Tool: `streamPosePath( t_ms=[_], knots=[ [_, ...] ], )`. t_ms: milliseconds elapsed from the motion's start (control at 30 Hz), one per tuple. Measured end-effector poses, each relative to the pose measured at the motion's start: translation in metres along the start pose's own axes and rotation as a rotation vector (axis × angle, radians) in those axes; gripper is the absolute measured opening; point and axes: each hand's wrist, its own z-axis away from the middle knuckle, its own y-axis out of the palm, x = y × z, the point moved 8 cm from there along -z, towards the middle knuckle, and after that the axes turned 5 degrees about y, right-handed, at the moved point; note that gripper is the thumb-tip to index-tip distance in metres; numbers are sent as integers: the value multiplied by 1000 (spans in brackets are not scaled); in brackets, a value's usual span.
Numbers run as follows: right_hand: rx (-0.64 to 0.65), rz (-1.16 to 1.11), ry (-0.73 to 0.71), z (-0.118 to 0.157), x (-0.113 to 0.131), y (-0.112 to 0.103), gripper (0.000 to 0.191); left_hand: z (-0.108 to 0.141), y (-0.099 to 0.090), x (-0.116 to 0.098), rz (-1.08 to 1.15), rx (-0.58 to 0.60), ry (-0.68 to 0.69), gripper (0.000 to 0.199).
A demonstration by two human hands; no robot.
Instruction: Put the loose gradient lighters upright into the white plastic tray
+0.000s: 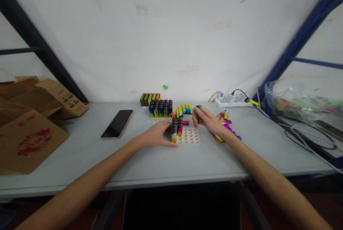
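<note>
A white tray with rows of round holes [191, 140] lies on the table, its left part filled with upright lighters [174, 130] with dark tops. My left hand [158, 133] curves around the tray's left end, thumb at the front corner and fingers at the back, holding it. Above the tray's right back corner, my right hand [207, 119] pinches a dark green lighter [198, 114], held upright. Loose lighters in red, yellow and green [184, 109] lie behind the tray. More colored lighters [227, 127] lie right of it, partly hidden by my right hand and forearm.
Two filled blocks of upright lighters, one blue-gold [160, 109] and one yellow-green [149, 98], stand near the wall. A phone [117, 124] lies left. Cardboard boxes [34, 140] crowd the left end. A power strip [233, 101], cables and a plastic bag [292, 98] are on the right.
</note>
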Motion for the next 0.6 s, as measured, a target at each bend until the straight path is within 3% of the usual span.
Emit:
streamPosePath(
  t_ms=[133, 267, 400, 600],
  knots=[
    [-149, 14, -33, -2, -2, -2, 54, -1, 0, 0, 9, -4, 8, 74],
    [-302, 269, -41, 2, 1, -7, 63, -1, -2, -1, 49, -26, 20, 77],
    [-350, 434, -37, 4, 2, -8, 62, -1, -3, -3, 71, -23, 33, 79],
    [-368, 498, -22, 0, -4, -11, 49, -2, -3, -4, 62, -22, 29, 78]
  ],
)
